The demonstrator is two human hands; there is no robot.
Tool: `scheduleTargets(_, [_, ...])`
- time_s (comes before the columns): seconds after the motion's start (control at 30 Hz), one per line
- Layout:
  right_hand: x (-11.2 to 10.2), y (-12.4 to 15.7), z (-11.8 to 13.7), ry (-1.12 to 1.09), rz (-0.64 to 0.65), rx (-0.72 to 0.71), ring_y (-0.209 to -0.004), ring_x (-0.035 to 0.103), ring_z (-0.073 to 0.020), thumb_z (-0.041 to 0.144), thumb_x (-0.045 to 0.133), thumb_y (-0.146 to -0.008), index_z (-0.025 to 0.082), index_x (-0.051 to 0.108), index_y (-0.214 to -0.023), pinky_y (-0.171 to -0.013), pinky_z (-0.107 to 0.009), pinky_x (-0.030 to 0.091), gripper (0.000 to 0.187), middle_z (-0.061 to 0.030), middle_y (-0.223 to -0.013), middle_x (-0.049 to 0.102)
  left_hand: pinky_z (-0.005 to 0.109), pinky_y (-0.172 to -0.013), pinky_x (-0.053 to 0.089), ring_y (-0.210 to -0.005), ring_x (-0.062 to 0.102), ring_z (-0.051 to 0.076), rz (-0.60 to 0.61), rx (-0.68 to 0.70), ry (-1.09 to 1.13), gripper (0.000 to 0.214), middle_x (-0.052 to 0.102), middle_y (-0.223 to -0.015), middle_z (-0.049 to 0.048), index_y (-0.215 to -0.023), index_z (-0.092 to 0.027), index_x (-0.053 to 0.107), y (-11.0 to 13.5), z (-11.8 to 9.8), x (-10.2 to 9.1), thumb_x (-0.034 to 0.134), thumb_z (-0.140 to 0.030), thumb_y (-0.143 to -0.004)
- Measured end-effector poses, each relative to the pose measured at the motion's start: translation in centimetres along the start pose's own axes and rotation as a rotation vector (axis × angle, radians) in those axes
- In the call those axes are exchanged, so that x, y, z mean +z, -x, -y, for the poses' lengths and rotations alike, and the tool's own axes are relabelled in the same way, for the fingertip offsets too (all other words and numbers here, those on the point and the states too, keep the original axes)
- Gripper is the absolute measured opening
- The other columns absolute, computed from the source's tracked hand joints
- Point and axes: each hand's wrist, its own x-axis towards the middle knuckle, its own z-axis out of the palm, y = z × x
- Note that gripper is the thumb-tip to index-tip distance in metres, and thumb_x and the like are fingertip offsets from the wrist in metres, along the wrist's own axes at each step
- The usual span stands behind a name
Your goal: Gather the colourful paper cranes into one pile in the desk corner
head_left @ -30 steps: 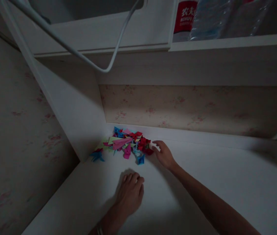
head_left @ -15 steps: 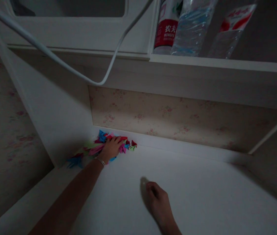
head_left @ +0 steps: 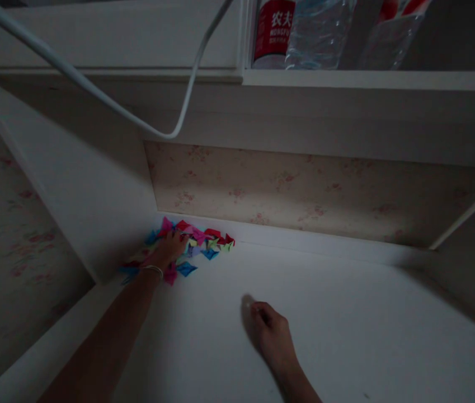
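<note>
A heap of folded paper pieces point(head_left: 209, 253), which look like origami cranes in blue, pink, red, green and purple, lies in the back left corner of the white desktop. My left hand point(head_left: 172, 246), with a bracelet point(head_left: 154, 270) at the wrist, rests on the left part of this heap, fingers stretched out over the paper and their tips partly lost among it. Well apart from the paper, my right hand point(head_left: 273, 330) is closed over the middle of the desktop, thumb and fingers pressed together. Whatever its fingertips may hold is too small to make out.
A white cable point(head_left: 136, 120) hangs in a loop across the upper left. Above the desktop runs a white shelf point(head_left: 367, 80) bearing a red-labelled bottle point(head_left: 274, 31) and clear plastic bottles point(head_left: 321, 36). White side panels and flowered wallpaper point(head_left: 287, 187) enclose the corner.
My left hand has slid left across the heap, uncovering more paper pieces at its right. Several pieces have shifted or spread. My right hand keeps its closed pose. The view has tilted slightly down.
</note>
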Motion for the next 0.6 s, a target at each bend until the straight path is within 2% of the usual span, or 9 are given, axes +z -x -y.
scheduleTargets(0.17, [-0.2, 0.1, 0.3, -0.036, 0.006, 0.009, -0.063, 0.060, -0.0195, 0.045, 0.051, -0.083, 0.019, 0.069, -0.082, -0.058, -0.025, 0.043, 0.032, -0.0027, -0.068, 0.067, 0.046, -0.090, 0.044, -0.111, 0.053, 0.027, -0.039, 0.030, 0.055, 0.031, 0.055, -0.125, 0.0111, -0.117, -0.021, 0.057, -2.0, -5.6, 0.4, 0.047, -0.035, -0.092])
scheduleTargets(0.3, [-0.4, 0.2, 0.5, -0.054, 0.006, 0.004, -0.063, 0.060, -0.0191, 0.046, 0.052, -0.082, 0.019, 0.069, -0.082, -0.058, -0.025, 0.044, 0.032, -0.0027, -0.069, 0.068, 0.050, -0.092, 0.040, -0.113, 0.049, 0.031, -0.059, 0.063, 0.090, 0.035, 0.048, -0.133, 0.0129, -0.116, -0.023, 0.059, -1.0, -8.3, 0.1, 0.040, -0.040, -0.092])
scheduleTargets(0.43, [-0.4, 0.1, 0.4, -0.030, 0.015, 0.013, -0.062, 0.059, -0.0188, 0.046, 0.052, -0.082, 0.019, 0.069, -0.083, -0.057, -0.025, 0.043, 0.033, -0.0022, -0.067, 0.066, 0.049, -0.098, 0.034, -0.116, 0.047, 0.030, -0.060, 0.134, 0.097, 0.032, 0.049, -0.133, 0.0095, -0.114, -0.026, 0.060, 1.5, -9.1, -0.7, 0.043, -0.039, -0.091])
scheduleTargets(0.6, [-0.4, 0.1, 0.3, -0.065, 0.006, -0.013, -0.063, 0.060, -0.0190, 0.047, 0.052, -0.082, 0.019, 0.070, -0.080, -0.059, -0.025, 0.044, 0.034, -0.0029, -0.069, 0.067, 0.048, -0.104, 0.029, -0.123, 0.043, 0.030, -0.077, 0.161, 0.075, 0.034, 0.046, -0.136, 0.0117, -0.118, -0.023, 0.058, 5.0, -7.7, -2.2, 0.044, -0.037, -0.090])
